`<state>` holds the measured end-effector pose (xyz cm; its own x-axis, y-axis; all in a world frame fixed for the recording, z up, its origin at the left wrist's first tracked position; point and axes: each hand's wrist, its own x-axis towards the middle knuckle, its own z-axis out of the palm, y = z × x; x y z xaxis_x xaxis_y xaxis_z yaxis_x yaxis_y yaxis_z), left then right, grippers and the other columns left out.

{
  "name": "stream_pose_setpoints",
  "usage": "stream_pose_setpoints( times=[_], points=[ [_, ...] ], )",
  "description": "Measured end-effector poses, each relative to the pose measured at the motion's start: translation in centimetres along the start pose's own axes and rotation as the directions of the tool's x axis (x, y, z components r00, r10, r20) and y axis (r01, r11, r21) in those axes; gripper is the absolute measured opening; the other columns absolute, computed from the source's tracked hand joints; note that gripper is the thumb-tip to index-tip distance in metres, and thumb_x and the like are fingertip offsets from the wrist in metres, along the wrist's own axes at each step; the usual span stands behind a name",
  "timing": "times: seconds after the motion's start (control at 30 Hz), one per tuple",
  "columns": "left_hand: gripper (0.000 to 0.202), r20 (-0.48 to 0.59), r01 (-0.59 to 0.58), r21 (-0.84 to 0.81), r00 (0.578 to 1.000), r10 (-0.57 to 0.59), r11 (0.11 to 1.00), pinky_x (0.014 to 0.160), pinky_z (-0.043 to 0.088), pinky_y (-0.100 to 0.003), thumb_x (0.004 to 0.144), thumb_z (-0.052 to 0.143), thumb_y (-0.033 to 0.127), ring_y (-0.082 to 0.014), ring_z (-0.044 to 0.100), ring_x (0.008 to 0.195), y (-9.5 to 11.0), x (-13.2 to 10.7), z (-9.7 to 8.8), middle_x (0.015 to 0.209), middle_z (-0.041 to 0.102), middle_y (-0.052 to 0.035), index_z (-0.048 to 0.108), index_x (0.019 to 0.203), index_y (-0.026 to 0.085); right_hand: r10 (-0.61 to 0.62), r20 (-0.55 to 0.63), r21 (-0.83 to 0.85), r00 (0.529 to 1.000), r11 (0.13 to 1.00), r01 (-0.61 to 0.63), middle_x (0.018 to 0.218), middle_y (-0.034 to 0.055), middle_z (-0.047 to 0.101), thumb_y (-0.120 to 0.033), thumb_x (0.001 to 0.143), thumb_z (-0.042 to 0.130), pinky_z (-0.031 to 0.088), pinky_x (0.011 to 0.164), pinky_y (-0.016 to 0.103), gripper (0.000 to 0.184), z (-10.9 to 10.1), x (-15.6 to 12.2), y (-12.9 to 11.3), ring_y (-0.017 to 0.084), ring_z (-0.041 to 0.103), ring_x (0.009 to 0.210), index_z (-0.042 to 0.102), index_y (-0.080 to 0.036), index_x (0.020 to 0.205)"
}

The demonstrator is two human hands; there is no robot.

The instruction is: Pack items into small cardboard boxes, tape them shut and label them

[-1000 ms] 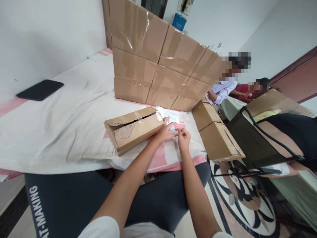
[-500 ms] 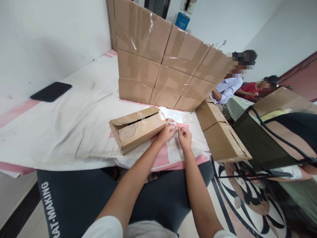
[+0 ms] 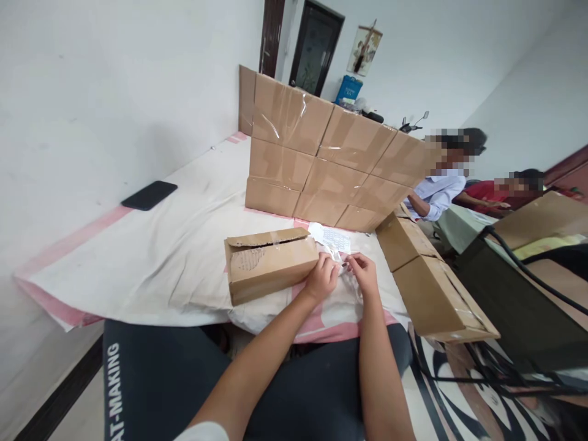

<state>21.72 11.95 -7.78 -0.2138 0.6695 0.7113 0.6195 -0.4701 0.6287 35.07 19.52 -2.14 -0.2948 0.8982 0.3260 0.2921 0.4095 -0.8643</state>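
Showing between both hands [image 3: 323, 277] [image 3: 364, 275]: white piece [image 3: 342, 268]

1. Black flat object [image 3: 149, 195], lying near the wall [image 3: 114, 73].
2. Hanging scroll [image 3: 365, 52], above a blue container [image 3: 349, 90].
3. Person in pale shirt [image 3: 443, 191]; person in red [image 3: 482, 193], farther off.
4. Dark chair [image 3: 498, 303], at right.

Item [image 3: 344, 264] between hands [image 3: 323, 278] too small to tell, printed sheet [image 3: 337, 238] unreadable, chair [image 3: 503, 300] cut off right

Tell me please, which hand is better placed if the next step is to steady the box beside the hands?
Probably the left hand: it is close by the cardboard box, at its right end; the right hand is farther from it.
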Motion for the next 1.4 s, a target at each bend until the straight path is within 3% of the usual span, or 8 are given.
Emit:
stream_pose_setpoints(
  times=[0.13,0.27,0.47,0.57,0.63,0.77,1.03,1.4],
  points=[
    [0.026,0.070,-0.156,0.033,0.986,0.153,0.987,0.075,0.053,-0.041,0.097,0.041,0.027,-0.0232,0.060,0.076,1.2,-5.5,-1.5,0.078,0.061,-0.0085,0.061,0.081,0.023,-0.054,-0.027,0.047,0.998,0.997,0.055,0.088,0.0067,0.071,-0.051,0.087,0.059,0.052,0.068,0.030,0.035,1.7,0.1,-1.1,0.020,0.064,0.075,0.072,-0.019,0.093],
    [0.025,0.175,-0.320,0.020,0.934,0.312,0.947,0.054,0.045,-0.032,0.092,0.045,0.029,-0.0163,0.050,0.047,2.8,-9.7,-3.1,0.053,0.053,0.0007,0.059,0.074,0.022,-0.281,0.165,0.259,0.946,0.937,0.233,0.139,0.0108,0.062,-0.061,0.093,0.050,0.049,0.100,0.044,0.056,5.9,-1.4,-3.6,0.029,0.058,0.126,0.059,-0.025,0.134],
    [0.019,0.212,-0.461,0.018,0.869,0.447,0.887,0.051,0.038,-0.030,0.092,0.048,0.029,-0.0136,0.056,0.052,7.0,-6.3,-11.7,0.058,0.060,0.0019,0.057,0.077,0.021,-0.400,0.323,0.246,0.858,0.911,0.332,0.161,0.0050,0.039,-0.051,0.095,0.058,0.026,0.123,0.048,0.050,9.7,-3.2,-6.9,0.028,0.033,0.150,0.055,-0.033,0.142],
    [0.009,0.165,-0.316,0.066,0.939,0.302,0.946,0.060,0.047,-0.028,0.090,0.053,0.023,-0.0143,0.063,0.063,8.2,-2.6,-19.2,0.073,0.068,-0.0008,0.059,0.084,0.021,-0.396,0.322,0.237,0.860,0.913,0.332,0.161,0.0037,0.038,-0.047,0.098,0.055,0.023,0.125,0.048,0.046,10.1,-3.5,-6.8,0.026,0.032,0.150,0.056,-0.034,0.142],
    [0.007,0.224,-0.070,0.165,0.974,0.032,0.984,0.081,0.054,-0.033,0.090,0.057,0.025,-0.0208,0.069,0.099,8.2,0.0,-23.8,0.115,0.071,-0.0091,0.061,0.087,0.021,-0.390,0.313,0.239,0.866,0.915,0.325,0.162,0.0031,0.037,-0.048,0.099,0.053,0.020,0.126,0.048,0.054,10.4,-3.7,-6.4,0.026,0.030,0.152,0.046,-0.035,0.151],
    [0.015,0.440,0.093,0.337,0.864,-0.244,0.937,0.096,0.052,-0.039,0.087,0.062,0.034,-0.0271,0.061,0.123,7.0,4.9,-28.9,0.142,0.058,-0.0075,0.058,0.080,0.022,-0.360,0.293,0.238,0.886,0.925,0.297,0.164,0.0027,0.034,-0.053,0.099,0.049,0.018,0.127,0.049,0.064,10.8,-3.8,-5.8,0.026,0.027,0.153,0.034,-0.035,0.158],
    [0.033,0.648,-0.094,0.545,0.678,-0.348,0.833,0.089,0.054,-0.042,0.079,0.068,0.053,-0.0320,0.059,0.126,5.4,9.1,-27.8,0.159,0.038,-0.0048,0.059,0.091,0.024,-0.389,0.276,0.250,0.879,0.912,0.325,0.164,0.0038,0.034,-0.054,0.100,0.049,0.020,0.127,0.050,0.065,11.1,-3.6,-5.1,0.027,0.027,0.153,0.031,-0.035,0.159],
    [0.046,0.663,0.021,0.489,0.641,-0.387,0.872,0.113,0.035,-0.056,0.077,0.069,0.065,-0.0381,0.031,0.148,1.2,9.0,-26.5,0.161,0.031,-0.0099,0.060,0.096,0.024,-0.378,0.284,0.244,0.881,0.917,0.314,0.164,0.0045,0.034,-0.053,0.100,0.048,0.020,0.127,0.050,0.066,11.2,-3.6,-4.9,0.027,0.026,0.153,0.028,-0.034,0.160]
  ],
)
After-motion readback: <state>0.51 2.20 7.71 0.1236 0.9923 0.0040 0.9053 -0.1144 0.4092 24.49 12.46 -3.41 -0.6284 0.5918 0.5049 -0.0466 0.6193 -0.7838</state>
